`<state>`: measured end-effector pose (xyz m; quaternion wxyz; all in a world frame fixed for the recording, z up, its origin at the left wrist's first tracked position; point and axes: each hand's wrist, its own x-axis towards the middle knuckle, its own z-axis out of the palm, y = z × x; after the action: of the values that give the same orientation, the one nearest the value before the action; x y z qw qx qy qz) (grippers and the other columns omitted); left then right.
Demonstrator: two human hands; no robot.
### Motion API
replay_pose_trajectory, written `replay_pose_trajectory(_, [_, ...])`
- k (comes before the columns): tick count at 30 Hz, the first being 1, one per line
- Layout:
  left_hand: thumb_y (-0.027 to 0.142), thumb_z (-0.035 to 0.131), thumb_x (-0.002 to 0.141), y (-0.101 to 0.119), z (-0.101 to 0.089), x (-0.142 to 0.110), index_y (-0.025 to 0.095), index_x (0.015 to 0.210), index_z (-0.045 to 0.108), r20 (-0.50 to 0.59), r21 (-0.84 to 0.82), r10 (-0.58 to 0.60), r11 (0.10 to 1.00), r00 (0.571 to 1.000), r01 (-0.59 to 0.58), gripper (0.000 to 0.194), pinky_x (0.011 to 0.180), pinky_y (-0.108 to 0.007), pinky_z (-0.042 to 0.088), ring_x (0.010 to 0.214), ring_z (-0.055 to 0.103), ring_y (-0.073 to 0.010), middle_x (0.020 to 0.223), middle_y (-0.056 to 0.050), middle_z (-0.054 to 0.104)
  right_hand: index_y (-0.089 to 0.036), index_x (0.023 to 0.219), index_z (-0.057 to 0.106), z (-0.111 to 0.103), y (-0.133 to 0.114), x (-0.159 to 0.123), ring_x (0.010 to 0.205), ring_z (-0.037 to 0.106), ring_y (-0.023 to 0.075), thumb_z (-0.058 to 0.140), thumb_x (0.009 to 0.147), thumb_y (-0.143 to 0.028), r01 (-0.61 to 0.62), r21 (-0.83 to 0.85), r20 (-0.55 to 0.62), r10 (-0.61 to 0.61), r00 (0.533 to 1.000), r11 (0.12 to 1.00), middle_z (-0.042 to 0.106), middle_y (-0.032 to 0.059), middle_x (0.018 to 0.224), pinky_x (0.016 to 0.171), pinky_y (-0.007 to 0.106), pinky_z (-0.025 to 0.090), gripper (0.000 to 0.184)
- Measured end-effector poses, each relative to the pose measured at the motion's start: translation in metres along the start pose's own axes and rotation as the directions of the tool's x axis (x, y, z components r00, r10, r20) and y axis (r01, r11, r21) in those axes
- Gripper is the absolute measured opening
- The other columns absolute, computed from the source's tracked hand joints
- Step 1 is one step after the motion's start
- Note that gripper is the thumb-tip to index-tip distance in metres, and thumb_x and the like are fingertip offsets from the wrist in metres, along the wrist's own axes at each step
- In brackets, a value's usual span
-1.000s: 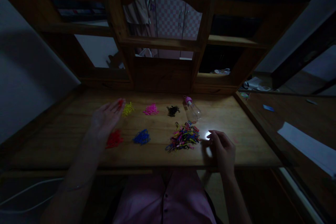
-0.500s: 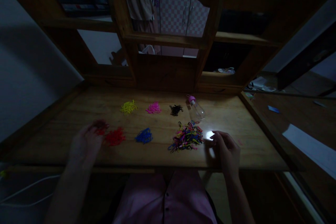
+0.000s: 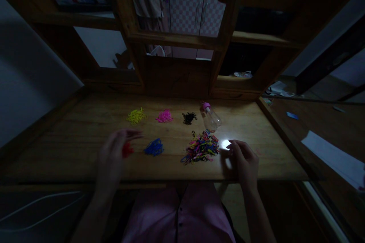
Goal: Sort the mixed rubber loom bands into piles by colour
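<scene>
My left hand [image 3: 114,155] hovers over the red pile of small rubber bands [image 3: 127,149], fingers stretched out and blurred by motion, covering most of that pile. My right hand [image 3: 242,161] rests on the wooden desk [image 3: 71,136] with fingers curled, just right of the mixed-colour pile of bands [image 3: 201,147]. Sorted piles lie on the desk: yellow [image 3: 136,115], pink [image 3: 164,116], black [image 3: 188,118] and blue [image 3: 154,147]. A small clear bottle with a pink cap [image 3: 210,117] lies on its side behind the mixed pile.
A wooden hutch with shelves [image 3: 176,41] rises at the desk's back edge. A side surface at right holds a white sheet [image 3: 333,157] and a small blue item [image 3: 292,115]. White cables [image 3: 34,205] run below at left. The room is dim.
My left hand drew back from the yellow pile to the left of the red pile, then swung right over the red pile. My right hand has stayed put.
</scene>
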<state>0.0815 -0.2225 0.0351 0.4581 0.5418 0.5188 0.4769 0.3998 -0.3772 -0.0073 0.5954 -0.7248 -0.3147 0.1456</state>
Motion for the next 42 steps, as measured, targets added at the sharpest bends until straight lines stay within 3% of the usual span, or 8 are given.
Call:
replay_pose_trajectory(2, [0.037, 0.050, 0.091, 0.004, 0.031, -0.009, 0.021, 0.095, 0.067, 0.170, 0.162, 0.098, 0.979, 0.981, -0.126, 0.023, 0.090, -0.030, 0.044, 0.097, 0.062, -0.0213, 0.099, -0.003, 0.069, -0.018, 0.092, 0.069, 0.000, -0.001, 0.000, 0.067, 0.059, 0.0154, 0.060, 0.086, -0.042, 0.003, 0.001, 0.004, -0.003, 1.000, 1.000, 0.067, 0.0029, 0.078, 0.064, 0.027, 0.046, 0.027])
replay_pose_trajectory(5, [0.030, 0.054, 0.089, -0.003, 0.081, -0.017, 0.023, 0.090, 0.067, 0.396, 0.231, 0.234, 0.910, 0.888, -0.343, 0.014, 0.086, -0.030, 0.043, 0.095, 0.061, -0.0211, 0.096, -0.004, 0.067, -0.018, 0.092, 0.069, 0.000, -0.002, -0.001, 0.066, 0.058, 0.0149, 0.059, 0.086, -0.043, 0.005, 0.004, -0.004, -0.005, 1.000, 1.000, 0.067, 0.0028, 0.078, 0.063, 0.026, 0.046, 0.027])
replay_pose_trajectory(8, [0.025, 0.052, 0.090, -0.017, 0.120, -0.020, 0.023, 0.092, 0.066, 0.468, 0.284, 0.268, 0.857, 0.842, -0.431, 0.014, 0.087, -0.032, 0.042, 0.095, 0.058, -0.0219, 0.097, -0.005, 0.064, -0.018, 0.092, 0.069, 0.001, -0.002, -0.002, 0.065, 0.058, 0.0148, 0.059, 0.086, -0.044, 0.009, 0.010, -0.010, -0.009, 1.000, 1.000, 0.067, 0.0030, 0.077, 0.062, 0.026, 0.046, 0.028])
replay_pose_trajectory(12, [0.024, 0.053, 0.089, -0.027, 0.142, -0.021, 0.022, 0.096, 0.062, 0.528, 0.403, 0.271, 0.755, 0.805, -0.518, 0.011, 0.089, -0.035, 0.041, 0.100, 0.054, -0.0238, 0.101, -0.007, 0.059, -0.018, 0.092, 0.069, 0.001, 0.000, -0.002, 0.066, 0.058, 0.0149, 0.059, 0.086, -0.044, 0.006, 0.026, -0.017, -0.006, 1.000, 1.000, 0.067, 0.0031, 0.077, 0.062, 0.026, 0.047, 0.028])
replay_pose_trajectory(19, [0.018, 0.053, 0.089, -0.034, 0.149, -0.013, 0.020, 0.090, 0.057, 0.607, 0.465, 0.263, 0.648, 0.750, -0.604, 0.004, 0.087, -0.036, 0.042, 0.095, 0.052, -0.0234, 0.095, -0.007, 0.056, -0.018, 0.092, 0.068, -0.001, 0.000, -0.001, 0.067, 0.060, 0.0158, 0.059, 0.086, -0.042, -0.001, 0.011, 0.004, 0.001, 1.000, 1.000, 0.067, 0.0039, 0.079, 0.063, 0.027, 0.048, 0.027])
replay_pose_trajectory(25, [0.017, 0.049, 0.089, -0.029, 0.148, -0.013, 0.021, 0.086, 0.054, 0.635, 0.441, 0.251, 0.660, 0.731, -0.609, 0.007, 0.087, -0.036, 0.041, 0.095, 0.052, -0.0225, 0.094, -0.007, 0.056, -0.018, 0.092, 0.069, -0.001, -0.001, -0.001, 0.067, 0.060, 0.0160, 0.058, 0.086, -0.044, 0.006, 0.014, -0.002, -0.006, 1.000, 1.000, 0.068, 0.0040, 0.078, 0.062, 0.027, 0.048, 0.028])
replay_pose_trajectory(33, [0.027, 0.051, 0.088, -0.023, 0.140, -0.009, 0.022, 0.083, 0.054, 0.577, 0.257, 0.121, 0.911, 0.807, -0.321, 0.008, 0.069, -0.030, 0.042, 0.080, 0.058, -0.0198, 0.082, -0.002, 0.061, -0.019, 0.093, 0.069, -0.001, 0.000, -0.001, 0.065, 0.059, 0.0148, 0.059, 0.087, -0.041, 0.003, 0.011, 0.002, -0.003, 1.000, 1.000, 0.067, 0.0029, 0.078, 0.062, 0.026, 0.047, 0.025])
replay_pose_trajectory(42, [0.033, 0.054, 0.086, -0.007, 0.099, -0.008, 0.023, 0.081, 0.057, 0.514, 0.270, 0.080, 0.930, 0.854, -0.249, 0.011, 0.069, -0.028, 0.041, 0.076, 0.058, -0.0185, 0.079, 0.000, 0.062, -0.019, 0.093, 0.068, -0.001, 0.000, -0.001, 0.067, 0.058, 0.0155, 0.059, 0.088, -0.039, -0.017, 0.026, 0.011, 0.016, 1.000, 1.000, 0.066, 0.0032, 0.078, 0.064, 0.026, 0.048, 0.023])
